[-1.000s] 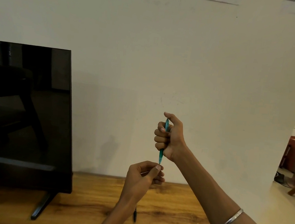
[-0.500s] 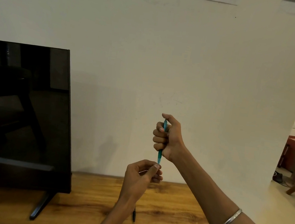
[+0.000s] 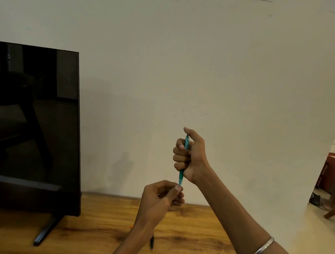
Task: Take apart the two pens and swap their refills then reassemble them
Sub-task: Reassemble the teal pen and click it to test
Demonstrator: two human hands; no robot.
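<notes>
The teal pen [image 3: 183, 160] stands upright in mid-air above the wooden table [image 3: 190, 245], in front of the pale wall [image 3: 192, 56]. The right hand [image 3: 190, 157] wraps it in a closed fist, thumb pressed on the top end, and only the lower tip pokes out below. The left hand [image 3: 160, 197] sits just under it, thumb and forefinger pinched on that lower tip, the other fingers curled in. A second, dark pen [image 3: 151, 243] lies on the table, partly hidden behind the left forearm. A metal bangle [image 3: 259, 251] rings the right forearm. Off to the left stands a dark screen [image 3: 25, 126] on its stand.
</notes>
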